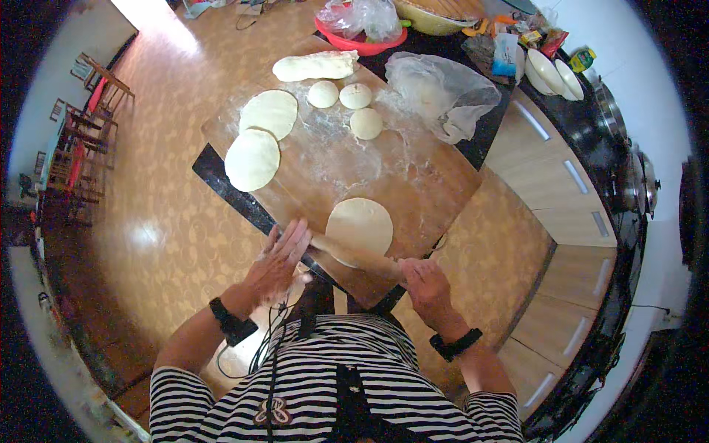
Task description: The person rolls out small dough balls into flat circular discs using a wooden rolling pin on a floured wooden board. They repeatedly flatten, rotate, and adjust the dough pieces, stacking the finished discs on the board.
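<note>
A wooden rolling pin (360, 256) lies across the near edge of a flat round of dough (361, 228) on a floured wooden board (426, 194). At the pin's left end is my left hand (285, 252), its fingers extended and close together; whether it grips the pin is unclear. My right hand (426, 282) is closed around the other end. Two rolled dough rounds (252, 160) overlap at the board's left side. Farther back sit three small dough pieces (366, 123) and a thick dough log (316, 66).
A crumpled clear plastic bag (443, 94) lies at the board's back right. Behind the board stands a red basin (363, 45) with plastic bags in it. White bowls (545, 72), packets and metal pots (637, 183) stand on the dark counter, above cabinet drawers (576, 271).
</note>
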A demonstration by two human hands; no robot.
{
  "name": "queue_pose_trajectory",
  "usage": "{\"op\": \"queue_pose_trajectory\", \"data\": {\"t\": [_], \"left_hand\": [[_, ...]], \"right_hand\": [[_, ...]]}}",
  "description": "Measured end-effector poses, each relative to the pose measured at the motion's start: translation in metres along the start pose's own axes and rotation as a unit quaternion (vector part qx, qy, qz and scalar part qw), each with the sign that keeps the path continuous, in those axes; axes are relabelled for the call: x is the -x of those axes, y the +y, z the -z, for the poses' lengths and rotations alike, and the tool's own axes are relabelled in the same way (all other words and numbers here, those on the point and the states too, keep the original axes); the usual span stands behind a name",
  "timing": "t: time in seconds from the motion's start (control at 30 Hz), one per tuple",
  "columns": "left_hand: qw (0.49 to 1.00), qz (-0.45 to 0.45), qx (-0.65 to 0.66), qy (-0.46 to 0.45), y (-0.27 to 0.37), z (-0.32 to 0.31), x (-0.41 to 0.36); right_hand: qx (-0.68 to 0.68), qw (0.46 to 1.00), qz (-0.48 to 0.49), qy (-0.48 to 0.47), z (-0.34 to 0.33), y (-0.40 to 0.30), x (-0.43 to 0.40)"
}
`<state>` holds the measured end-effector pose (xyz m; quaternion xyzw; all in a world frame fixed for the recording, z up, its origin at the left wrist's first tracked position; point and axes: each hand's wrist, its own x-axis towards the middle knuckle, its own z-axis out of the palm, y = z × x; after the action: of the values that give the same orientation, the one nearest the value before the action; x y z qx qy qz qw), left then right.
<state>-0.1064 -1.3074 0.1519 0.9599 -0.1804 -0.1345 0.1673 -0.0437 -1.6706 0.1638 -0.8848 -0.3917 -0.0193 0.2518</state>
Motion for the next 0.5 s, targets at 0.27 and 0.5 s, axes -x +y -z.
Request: {"op": "queue_pose_trajectory", "data": {"t": [0.27,0.5], "left_hand": [[0.995,-0.094,-0.025,-0.014,-0.013,0.030,-0.043],[0.989,-0.131,-0.070,0.024,0.002,0.022,-0.130]], "right_hand": [[-0.120,0.977,-0.178,-0.001,-0.020,-0.038,0.044],[0.032,0.972,-0.222,0.067,-0.037,0.002,0.059]]}}
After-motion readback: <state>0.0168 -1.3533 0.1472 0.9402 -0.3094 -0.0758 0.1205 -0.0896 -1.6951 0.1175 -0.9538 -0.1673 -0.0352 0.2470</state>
